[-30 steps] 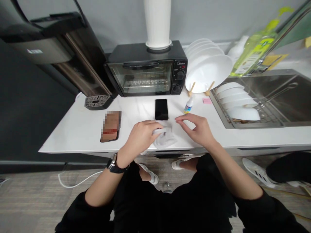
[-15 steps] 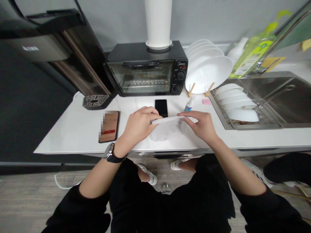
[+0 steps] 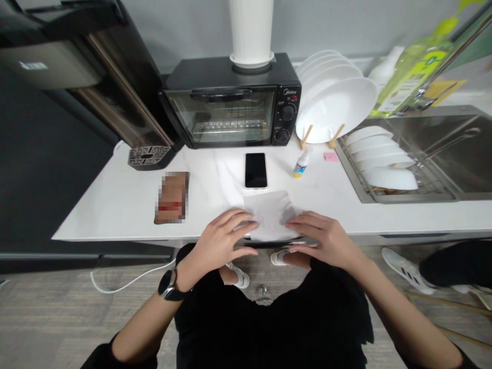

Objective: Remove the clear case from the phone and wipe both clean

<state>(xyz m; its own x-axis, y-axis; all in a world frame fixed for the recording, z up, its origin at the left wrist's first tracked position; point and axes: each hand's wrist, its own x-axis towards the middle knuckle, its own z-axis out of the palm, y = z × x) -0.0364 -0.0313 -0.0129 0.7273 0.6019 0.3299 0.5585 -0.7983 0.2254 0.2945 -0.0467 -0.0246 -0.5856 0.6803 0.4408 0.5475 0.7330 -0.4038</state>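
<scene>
A thin white cloth (image 3: 271,213) lies flat at the near edge of the white counter (image 3: 115,205). My left hand (image 3: 223,240) rests on its left side with fingers spread. On the cloth's right side my right hand (image 3: 322,241) lies flat, fingers pointing left. Just beyond the cloth a black phone (image 3: 255,170) lies face up. A small white dropper bottle (image 3: 300,165) with a yellow base stands to the phone's right. A second phone in a brown case (image 3: 171,197) lies to the left.
A black toaster oven (image 3: 230,105) stands at the back with a white cylinder (image 3: 251,31) on top. White plates (image 3: 334,102) lean in a wooden rack. A sink (image 3: 423,154) with bowls in a wire rack is at right, a black machine (image 3: 96,77) at left. Another person's shoe (image 3: 403,269) shows lower right.
Both hands lifted the cloth and stretched it between them, then laid it flat at the counter's near edge. The hands now rest on it, closer to me.
</scene>
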